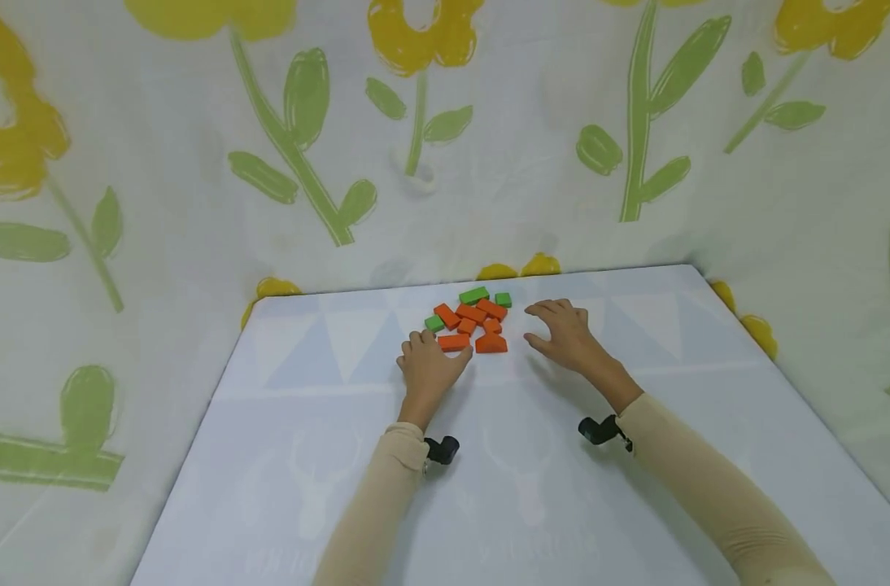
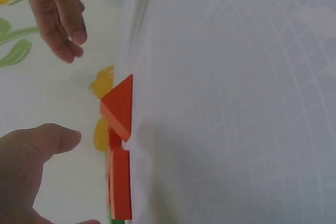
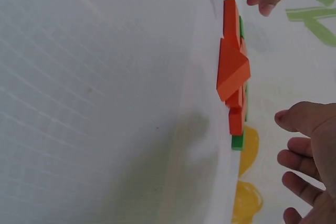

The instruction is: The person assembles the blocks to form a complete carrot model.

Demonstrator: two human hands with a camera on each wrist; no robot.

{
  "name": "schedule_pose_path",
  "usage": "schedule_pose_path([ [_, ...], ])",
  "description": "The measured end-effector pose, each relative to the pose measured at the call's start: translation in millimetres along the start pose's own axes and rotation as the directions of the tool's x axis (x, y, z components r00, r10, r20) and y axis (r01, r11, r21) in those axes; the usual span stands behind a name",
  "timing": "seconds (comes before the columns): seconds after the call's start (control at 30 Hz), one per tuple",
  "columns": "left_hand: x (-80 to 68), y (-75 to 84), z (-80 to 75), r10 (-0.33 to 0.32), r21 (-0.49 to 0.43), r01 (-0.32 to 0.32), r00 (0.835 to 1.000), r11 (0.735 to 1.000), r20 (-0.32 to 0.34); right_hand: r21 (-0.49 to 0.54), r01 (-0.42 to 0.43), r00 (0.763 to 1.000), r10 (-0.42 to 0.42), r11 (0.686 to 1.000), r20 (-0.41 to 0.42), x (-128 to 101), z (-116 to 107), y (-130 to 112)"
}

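Note:
A small cluster of orange blocks (image 1: pixel 474 321) with a few green blocks (image 1: pixel 473 295) lies at the far middle of the white table (image 1: pixel 489 488). My left hand (image 1: pixel 426 362) rests on the table just left of the cluster, its thumb beside a flat orange block (image 1: pixel 454 342), and holds nothing. My right hand (image 1: pixel 565 334) hovers right of the cluster with fingers spread, apart from the blocks. In the left wrist view an orange wedge (image 2: pixel 119 111) stands beyond my thumb (image 2: pixel 42 140). In the right wrist view the orange pile (image 3: pixel 233 72) lies ahead of my relaxed fingers (image 3: pixel 304 156).
A cloth backdrop printed with yellow flowers and green stems (image 1: pixel 306 138) surrounds the table on three sides. A black camera mount sits on each wrist (image 1: pixel 442 449). The table's far edge (image 1: pixel 489 281) runs just behind the blocks.

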State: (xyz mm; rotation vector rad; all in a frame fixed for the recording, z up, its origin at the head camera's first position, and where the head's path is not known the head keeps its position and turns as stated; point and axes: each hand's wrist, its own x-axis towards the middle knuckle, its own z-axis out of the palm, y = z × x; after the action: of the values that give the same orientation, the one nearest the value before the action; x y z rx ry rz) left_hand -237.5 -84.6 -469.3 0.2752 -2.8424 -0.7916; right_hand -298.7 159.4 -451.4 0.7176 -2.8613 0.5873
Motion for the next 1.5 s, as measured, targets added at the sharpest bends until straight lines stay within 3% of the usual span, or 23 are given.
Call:
schedule_pose_path([
  [0.17, 3.9, 6.9, 14.0, -0.077, 0.034, 0.076, 0.997, 0.997, 0.011, 0.025, 0.011, 0.999, -0.012, 1.0, 0.035, 21.1, 4.6, 0.1],
  [0.3, 8.1, 8.2, 22.9, -0.102, 0.061, 0.101, 0.995, 0.993, 0.009, 0.03, 0.042, 0.998, -0.044, 0.999, 0.052, 32.4, 7.1, -1.1],
  [0.57, 20.4, 5.1, 32.7, -0.05, 0.079, 0.05, 0.999, 0.996, -0.004, -0.007, 0.035, 0.995, -0.034, 0.999, 0.092, 53.1, 14.3, 5.5],
  [0.7, 17.6, -5.3, 24.8, -0.012, -0.056, 0.013, 1.0, 0.998, 0.01, -0.007, 0.038, 0.991, -0.037, 0.999, 0.132, 61.1, 17.6, 8.4],
  [0.83, 3.7, -19.9, 6.4, 0.089, -0.251, -0.073, 0.995, 0.965, 0.054, -0.007, 0.058, 0.984, -0.056, 0.998, 0.171, 69.5, 17.8, 10.7],
  [0.93, -11.5, -36.5, -7.7, 0.191, -0.303, -0.151, 0.976, 0.941, 0.107, -0.009, 0.098, 0.974, -0.094, 0.995, 0.205, 75.9, 18.4, 12.9],
  [1.03, -27.5, -60.9, -21.5, 0.293, -0.319, -0.234, 0.944, 0.918, 0.151, -0.018, 0.159, 0.956, -0.15, 0.987, 0.251, 81.2, 22.0, 13.6],
  [1.17, -45.1, -89.9, -40.3, 0.38, -0.332, -0.303, 0.903, 0.893, 0.198, -0.043, 0.217, 0.933, -0.194, 0.975, 0.302, 87.8, 20.6, 8.5],
  [1.33, -52.9, -110.8, -45.6, 0.433, -0.316, -0.358, 0.876, 0.878, 0.211, -0.075, 0.25, 0.915, -0.21, 0.965, 0.344, 96.8, 12.8, 3.8],
  [1.5, -51.5, -117.4, -44.3, 0.478, -0.332, -0.392, 0.847, 0.858, 0.235, -0.09, 0.264, 0.899, -0.211, 0.96, 0.383, 103.2, 11.3, -0.6],
])
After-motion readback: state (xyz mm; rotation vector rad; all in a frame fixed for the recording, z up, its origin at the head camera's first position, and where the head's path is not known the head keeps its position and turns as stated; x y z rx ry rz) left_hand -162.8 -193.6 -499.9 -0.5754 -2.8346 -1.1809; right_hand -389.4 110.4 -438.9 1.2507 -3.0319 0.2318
